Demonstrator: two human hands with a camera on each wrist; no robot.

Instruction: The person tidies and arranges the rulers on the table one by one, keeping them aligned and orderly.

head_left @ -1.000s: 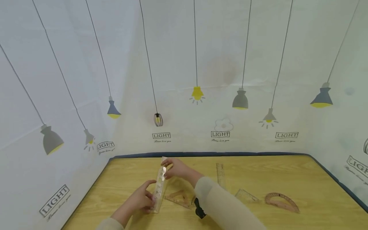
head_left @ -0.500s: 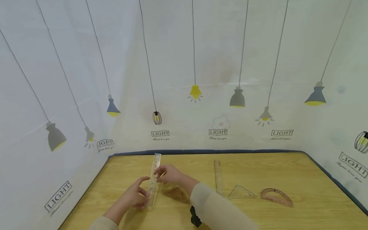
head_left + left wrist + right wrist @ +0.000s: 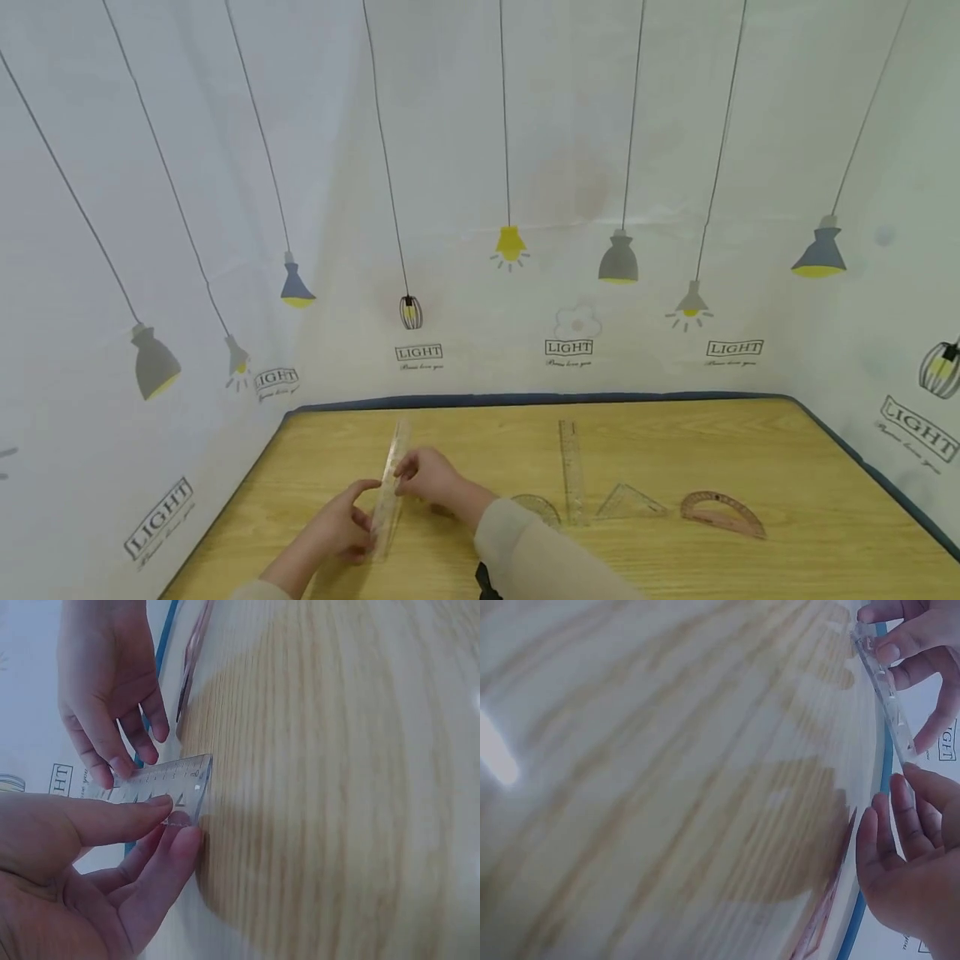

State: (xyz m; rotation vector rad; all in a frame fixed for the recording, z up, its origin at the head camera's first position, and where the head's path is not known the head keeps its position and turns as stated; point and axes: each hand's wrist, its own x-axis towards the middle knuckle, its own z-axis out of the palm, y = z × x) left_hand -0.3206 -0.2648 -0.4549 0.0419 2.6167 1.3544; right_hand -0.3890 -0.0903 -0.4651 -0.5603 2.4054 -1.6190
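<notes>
A clear plastic ruler (image 3: 387, 493) slants away from me at the left of the table. My left hand (image 3: 339, 527) pinches it near its close end; in the left wrist view, thumb and fingers hold the marked end of the ruler (image 3: 178, 778) just over the wood. Farther up the same ruler is my right hand (image 3: 429, 477). Its thumb touches the ruler's edge in the right wrist view, while the fingers of that right hand (image 3: 911, 862) stay loosely bent and off it. A pinkish transparent piece (image 3: 821, 919) lies below the right hand, mostly hidden by the arm in the head view.
Right of my right arm lie a clear protractor (image 3: 542, 507), a second clear ruler (image 3: 572, 475), a clear set square (image 3: 628, 502) and a pinkish protractor (image 3: 722, 513). White cloth (image 3: 480, 367) printed with lamps surrounds the wooden table (image 3: 675, 442).
The ruler has shifted left and slightly toward me with both hands. The right arm has moved left too, uncovering the clear protractor and covering most of the pinkish triangular set square.
</notes>
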